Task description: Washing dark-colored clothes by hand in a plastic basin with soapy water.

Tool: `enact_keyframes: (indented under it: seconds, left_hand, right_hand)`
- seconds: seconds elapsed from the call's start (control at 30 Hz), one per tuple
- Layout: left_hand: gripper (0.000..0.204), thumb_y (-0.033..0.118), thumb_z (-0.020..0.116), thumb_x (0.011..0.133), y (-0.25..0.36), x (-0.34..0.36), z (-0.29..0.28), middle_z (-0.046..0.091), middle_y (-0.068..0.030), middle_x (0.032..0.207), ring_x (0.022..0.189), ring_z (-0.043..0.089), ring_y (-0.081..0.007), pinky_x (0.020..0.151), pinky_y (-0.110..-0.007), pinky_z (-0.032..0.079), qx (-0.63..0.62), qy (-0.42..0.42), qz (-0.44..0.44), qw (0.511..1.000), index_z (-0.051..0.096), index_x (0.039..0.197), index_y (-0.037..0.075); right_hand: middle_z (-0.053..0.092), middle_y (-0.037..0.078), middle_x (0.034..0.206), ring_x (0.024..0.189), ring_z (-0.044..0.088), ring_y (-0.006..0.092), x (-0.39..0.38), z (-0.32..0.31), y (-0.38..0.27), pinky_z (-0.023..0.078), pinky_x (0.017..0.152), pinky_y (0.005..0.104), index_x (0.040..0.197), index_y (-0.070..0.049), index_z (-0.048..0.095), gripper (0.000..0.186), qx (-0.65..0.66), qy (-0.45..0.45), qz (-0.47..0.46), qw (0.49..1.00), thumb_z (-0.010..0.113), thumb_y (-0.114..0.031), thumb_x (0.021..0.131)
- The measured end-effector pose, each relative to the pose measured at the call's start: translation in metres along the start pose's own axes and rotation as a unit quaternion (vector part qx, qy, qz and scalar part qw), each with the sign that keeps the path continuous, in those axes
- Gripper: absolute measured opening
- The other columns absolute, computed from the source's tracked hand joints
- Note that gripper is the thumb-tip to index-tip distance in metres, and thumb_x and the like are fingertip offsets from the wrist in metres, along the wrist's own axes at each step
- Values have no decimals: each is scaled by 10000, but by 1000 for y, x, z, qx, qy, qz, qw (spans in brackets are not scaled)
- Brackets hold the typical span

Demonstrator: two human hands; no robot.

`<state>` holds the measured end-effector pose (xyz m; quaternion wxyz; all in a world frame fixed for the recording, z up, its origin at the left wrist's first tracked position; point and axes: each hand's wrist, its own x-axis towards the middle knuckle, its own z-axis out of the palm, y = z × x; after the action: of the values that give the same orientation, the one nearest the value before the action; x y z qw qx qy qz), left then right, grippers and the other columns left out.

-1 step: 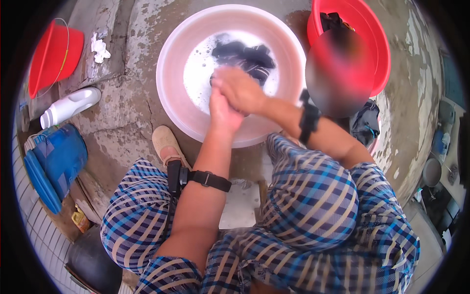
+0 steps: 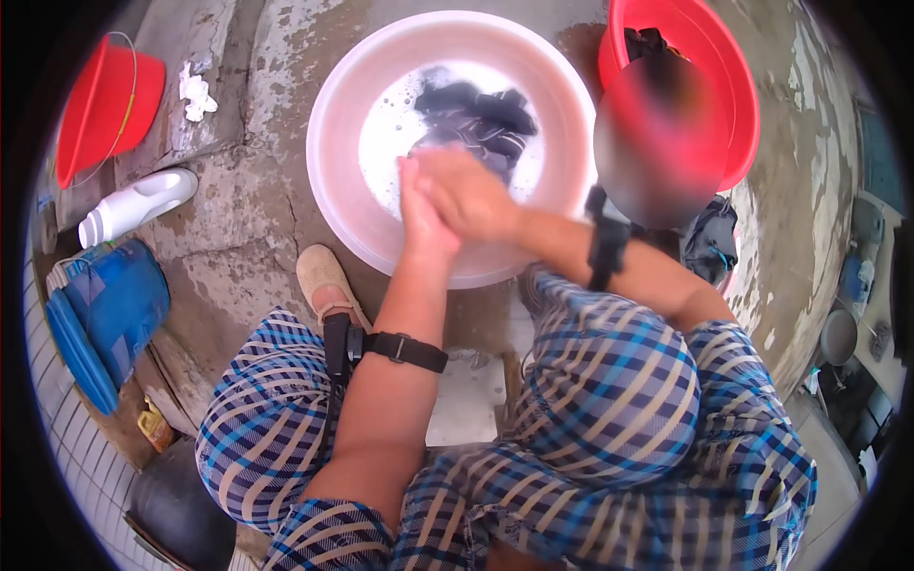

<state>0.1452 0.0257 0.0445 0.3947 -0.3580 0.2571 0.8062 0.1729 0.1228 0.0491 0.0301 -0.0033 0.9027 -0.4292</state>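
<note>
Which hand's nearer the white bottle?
Left. The left hand is over the pale basin, to the right of the white bottle; the right hand is over the same basin, farther right, overlapping the left in view.

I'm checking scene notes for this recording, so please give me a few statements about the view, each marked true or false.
1. Dark cloth lies in sudsy water in the pale tub. True.
2. The person's hands are held well apart. False: the left hand and right hand are together, overlapping.
3. Each forearm wears a black strap. True.
4. The red basin at the upper right holds nothing. False: a dark item is in that red basin.
5. A white bottle is to the left of the pale tub. True.
</note>
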Motion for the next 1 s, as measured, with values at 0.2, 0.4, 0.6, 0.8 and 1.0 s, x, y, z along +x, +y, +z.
enact_keyframes:
  seconds: [0.2, 0.4, 0.6, 0.8, 1.0]
  left_hand:
    - [581, 563, 336, 953, -13, -10, 24, 475, -102, 1350, 1225, 465, -297, 1053, -464, 345, 1, -136, 52, 989, 432, 1319, 122]
    - [592, 557, 302, 963, 26, -22, 12, 464, -144, 1327, 1233, 450, -323, 1072, -506, 321, -70, 0, -16, 997, 366, 1334, 100]
    - [482, 442, 378, 981, 1, -7, 23, 466, -140, 1334, 1267, 425, -295, 1081, -500, 312, -122, -65, 47, 989, 438, 1278, 67]
    - [491, 439, 352, 983, 17, -9, 18, 494, -146, 1278, 1226, 455, -284, 1063, -443, 357, -16, -40, 45, 998, 445, 1268, 51]
    - [286, 135, 553, 891, -17, 1, 10, 582, -119, 1155, 1095, 557, -238, 958, -418, 440, -41, -69, 20, 997, 522, 1159, 43]
  right_hand:
    - [601, 178, 1120, 1095, 531, 365, 41, -30, 10, 321, 1033, 518, 1008, -80, 614, 333, 5, -137, 125, 983, 384, -314, 952]
    - [565, 162, 1244, 1216, 486, 333, -9, 1, -7, 340, 1040, 486, 1222, -57, 564, 374, -25, 45, -116, 992, 453, -281, 943]
    - [472, 155, 1372, 1305, 404, 343, 32, -27, 27, 255, 1099, 498, 1294, -52, 511, 385, 5, 63, -34, 997, 433, -230, 962]
    - [392, 163, 1437, 1340, 354, 338, -18, -17, -18, 173, 1132, 487, 1370, -66, 435, 459, -44, -13, -129, 991, 409, -293, 972]
    - [576, 204, 1219, 1168, 527, 321, 29, -39, 21, 414, 981, 414, 1271, 50, 505, 648, 95, 80, 175, 977, 619, -429, 850]
